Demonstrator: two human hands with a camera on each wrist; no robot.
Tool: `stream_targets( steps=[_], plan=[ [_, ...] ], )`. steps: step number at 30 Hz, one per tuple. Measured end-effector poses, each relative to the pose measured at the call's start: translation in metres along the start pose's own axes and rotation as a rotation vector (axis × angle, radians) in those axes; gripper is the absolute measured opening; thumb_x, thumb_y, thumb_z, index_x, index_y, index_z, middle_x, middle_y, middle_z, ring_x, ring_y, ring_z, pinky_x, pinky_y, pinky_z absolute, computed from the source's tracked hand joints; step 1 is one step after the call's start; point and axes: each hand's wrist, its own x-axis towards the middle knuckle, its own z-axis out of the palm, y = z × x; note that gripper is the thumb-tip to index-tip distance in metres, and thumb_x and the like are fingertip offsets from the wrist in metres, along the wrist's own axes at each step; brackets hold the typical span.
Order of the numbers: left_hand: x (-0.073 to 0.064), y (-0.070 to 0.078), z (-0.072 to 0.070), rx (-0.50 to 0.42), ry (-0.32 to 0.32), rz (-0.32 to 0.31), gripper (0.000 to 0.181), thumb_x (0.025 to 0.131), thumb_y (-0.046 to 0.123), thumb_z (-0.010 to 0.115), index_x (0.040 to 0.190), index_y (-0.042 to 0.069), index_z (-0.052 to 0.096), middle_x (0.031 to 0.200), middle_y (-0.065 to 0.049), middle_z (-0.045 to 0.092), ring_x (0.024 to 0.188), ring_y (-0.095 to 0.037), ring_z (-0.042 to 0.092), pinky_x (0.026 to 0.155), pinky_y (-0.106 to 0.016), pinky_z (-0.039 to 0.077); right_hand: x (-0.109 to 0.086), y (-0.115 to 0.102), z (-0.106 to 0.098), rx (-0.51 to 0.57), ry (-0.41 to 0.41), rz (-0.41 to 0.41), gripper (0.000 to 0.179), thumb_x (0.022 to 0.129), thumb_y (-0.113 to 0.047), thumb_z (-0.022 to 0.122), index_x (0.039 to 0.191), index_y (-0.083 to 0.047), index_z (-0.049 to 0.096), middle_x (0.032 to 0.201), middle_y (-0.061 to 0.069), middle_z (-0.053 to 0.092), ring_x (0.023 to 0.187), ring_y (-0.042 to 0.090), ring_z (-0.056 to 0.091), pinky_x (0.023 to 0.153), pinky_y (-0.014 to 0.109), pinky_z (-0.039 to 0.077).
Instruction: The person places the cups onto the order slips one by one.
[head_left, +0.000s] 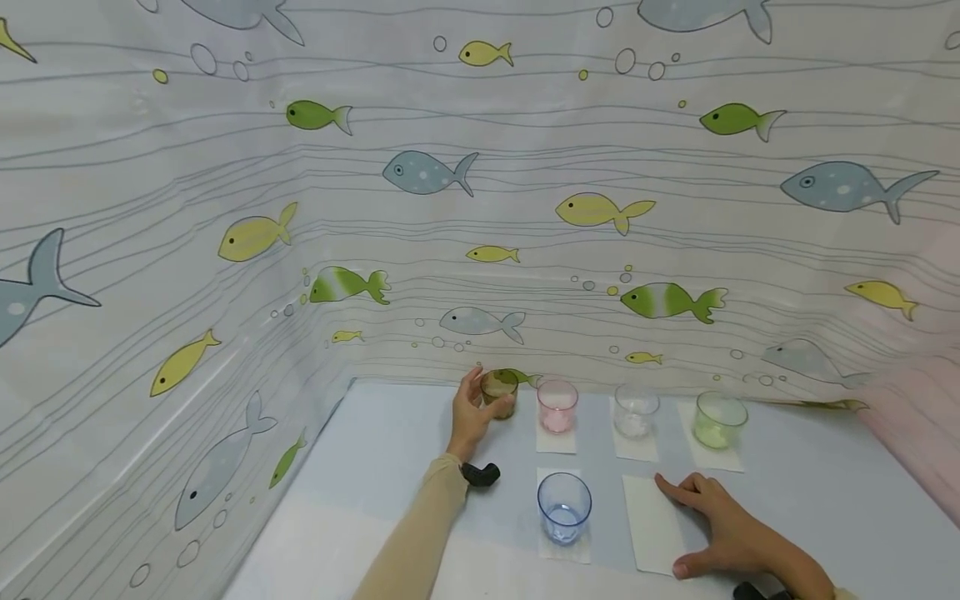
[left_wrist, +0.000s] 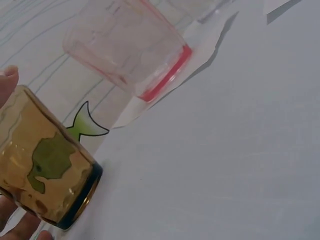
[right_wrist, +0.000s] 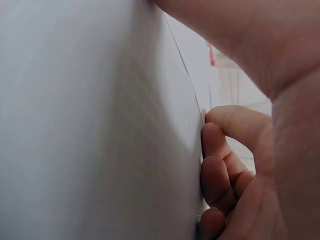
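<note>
My left hand [head_left: 471, 417] is around an amber glass [head_left: 501, 398] at the back of the table, thumb on the near side and fingers behind. In the left wrist view the upright amber glass [left_wrist: 47, 165] shows its dark base close to the tabletop, with fingertips [left_wrist: 22, 227] along one side. My right hand [head_left: 723, 525] rests at a white paper rectangle [head_left: 651, 525] near the front. Its index fingertip touches the paper's far edge, its thumb the near corner. In the right wrist view the other fingers [right_wrist: 215, 177] are bent against the surface.
A pink glass [head_left: 557, 408], a clear glass [head_left: 636, 412] and a green glass [head_left: 718, 421] stand on white papers in the back row. Nearer, a blue glass [head_left: 564, 510] stands on another paper, between my arms. A fish-patterned curtain [head_left: 480, 208] borders the table [head_left: 337, 467].
</note>
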Motion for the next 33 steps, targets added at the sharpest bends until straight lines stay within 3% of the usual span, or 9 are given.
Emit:
stream_targets(
  steps=[5,11,19,23,27,33],
  plan=[
    [0.004,0.001,-0.001,-0.021,-0.026,0.037,0.078,0.086,0.002,0.087,0.154,-0.002,0.048,0.146,-0.025,0.062,0.139,-0.044,0.056,0.120,-0.061,0.042,0.002,-0.002,-0.001,-0.003,-0.016,0.005,0.110,0.071,-0.056,0.095,0.159,-0.009,0.048,0.116,-0.006,0.048,0.104,0.001,0.035,0.082,0.025,0.043],
    [0.001,0.002,0.001,-0.098,-0.055,0.005,0.077,0.083,-0.004,0.087,0.151,-0.003,0.051,0.144,-0.027,0.063,0.134,-0.048,0.058,0.116,-0.063,0.045,0.002,-0.003,-0.001,0.008,-0.029,0.008,0.112,0.070,-0.057,0.095,0.159,-0.009,0.048,0.116,-0.006,0.048,0.105,0.000,0.035,0.082,0.025,0.043],
    [-0.002,0.007,-0.002,-0.094,-0.040,-0.011,0.074,0.082,-0.004,0.088,0.148,-0.007,0.054,0.139,-0.028,0.066,0.130,-0.048,0.063,0.114,-0.055,0.051,0.003,-0.002,0.001,0.012,-0.015,-0.014,0.110,0.071,-0.055,0.096,0.159,-0.008,0.048,0.115,-0.006,0.048,0.105,0.000,0.036,0.082,0.025,0.042],
    [-0.002,0.017,-0.007,-0.093,-0.057,-0.026,0.071,0.082,-0.002,0.089,0.145,-0.006,0.057,0.137,-0.028,0.068,0.128,-0.048,0.065,0.106,-0.040,0.058,0.003,-0.002,0.002,0.014,-0.016,-0.008,0.110,0.071,-0.054,0.096,0.159,-0.009,0.048,0.116,-0.006,0.048,0.105,-0.001,0.035,0.082,0.025,0.043],
    [0.001,0.034,-0.011,-0.118,-0.073,0.000,0.068,0.084,0.001,0.088,0.145,-0.004,0.059,0.138,-0.029,0.067,0.129,-0.047,0.065,0.096,-0.024,0.061,0.002,-0.001,0.002,0.006,-0.012,-0.005,0.110,0.071,-0.055,0.096,0.159,-0.008,0.049,0.116,-0.006,0.049,0.105,-0.001,0.035,0.082,0.025,0.043],
    [0.004,0.061,-0.009,-0.170,-0.104,0.058,0.066,0.086,0.009,0.089,0.145,0.004,0.061,0.138,-0.022,0.069,0.129,-0.043,0.067,0.097,-0.026,0.061,0.002,0.000,0.001,-0.008,-0.005,-0.002,0.111,0.070,-0.057,0.095,0.158,-0.008,0.049,0.115,-0.006,0.048,0.104,0.000,0.035,0.082,0.026,0.043]
  ],
)
